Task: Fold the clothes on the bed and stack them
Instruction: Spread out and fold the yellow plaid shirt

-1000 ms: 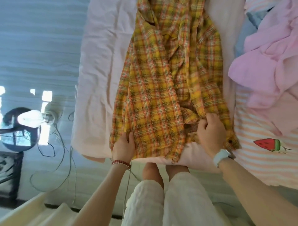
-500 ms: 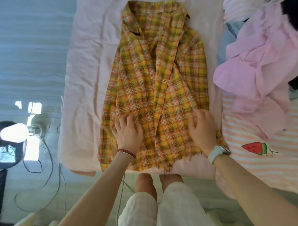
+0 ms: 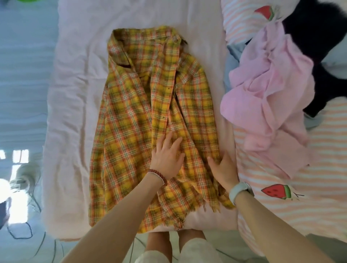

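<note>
So creases get flattened before folding, the yellow plaid shirt is pressed under the left hand and right hand, fingers straight, nothing gripped.

Black garment at two o'clock, cut by the right edge. Green object at eleven o'clock, mostly out of frame, unidentifiable.

Nothing to read here: no words, labels, brand marks or numbers show anywhere in view. The yellow plaid shirt carries only its check pattern, with no tag legible at the collar. The striped sheet bears watermelon-slice pictures, but no lettering with them. The pale wristband on the right wrist shows no display or mark that can be made out. The bead bracelet on the left wrist is plain.
</note>
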A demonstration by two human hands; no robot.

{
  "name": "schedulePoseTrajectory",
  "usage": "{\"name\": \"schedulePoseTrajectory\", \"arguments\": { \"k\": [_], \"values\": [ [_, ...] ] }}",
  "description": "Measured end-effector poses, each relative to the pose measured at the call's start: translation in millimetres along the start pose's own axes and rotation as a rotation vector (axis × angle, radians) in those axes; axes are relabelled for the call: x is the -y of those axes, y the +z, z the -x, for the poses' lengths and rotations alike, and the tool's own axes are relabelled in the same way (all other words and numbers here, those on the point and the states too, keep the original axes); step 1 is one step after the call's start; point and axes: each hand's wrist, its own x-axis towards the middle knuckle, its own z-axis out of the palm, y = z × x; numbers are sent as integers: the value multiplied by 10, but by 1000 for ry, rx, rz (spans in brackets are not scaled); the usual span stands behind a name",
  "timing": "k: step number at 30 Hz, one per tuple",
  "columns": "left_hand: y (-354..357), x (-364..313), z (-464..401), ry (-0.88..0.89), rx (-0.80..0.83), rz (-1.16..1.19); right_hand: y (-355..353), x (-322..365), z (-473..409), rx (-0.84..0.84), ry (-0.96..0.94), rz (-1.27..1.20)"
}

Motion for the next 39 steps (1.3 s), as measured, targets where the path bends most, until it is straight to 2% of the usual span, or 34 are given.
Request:
{"name": "schedulePoseTrajectory", "arguments": {
  "k": [2,5,8,11,13,17,20,22,25,27,29,31,32,34,36,38,39],
  "values": [
    [-48,-83,-108,-53,23,74,-12,68,-30,-5,-29,-6],
    [-171,-207,-199,-46,-14,144,-371,202,84,-227,-265,-228],
    [-366,-474,-293,46,-20,202,-1038,353,204,-384,-500,-359],
    [-600,-888,-455,159,-15,246,-1766,502,138,-381,-565,-354],
    [-791,-1217,-576,260,-27,324,-2249,609,35,-447,-620,-313],
    [-1206,-1848,-885,392,-57,440,-3142,809,-409,-708,-564,-194],
    [-1401,-2167,-1062,459,-91,492,-3511,897,-758,-740,-365,-2],
    [-1379,-2159,-1079,406,-156,458,-3369,910,-808,-742,-323,54],
    [-1075,-1733,-863,213,-257,489,-2600,781,-533,-743,-568,-123],
    [-751,-1252,-637,20,-315,474,-1896,561,-250,-590,-620,-212],
    [-415,-759,-399,-237,-311,419,-1208,317,3,-394,-556,-248],
    [-146,-375,-151,-472,-197,338,-661,125,198,-162,-429,-253],
    [-50,-242,-38,-533,-131,305,-458,47,236,-71,-347,-242],
    [132,-35,113,-561,-55,277,-168,-11,243,54,-159,-262],
    [241,72,155,-528,-73,299,21,8,237,103,-28,-327],
    [254,87,146,-458,-163,444,156,65,275,108,-49,-284],
    [231,76,140,-445,-200,560,198,94,331,74,-149,-205]
  ]
}}
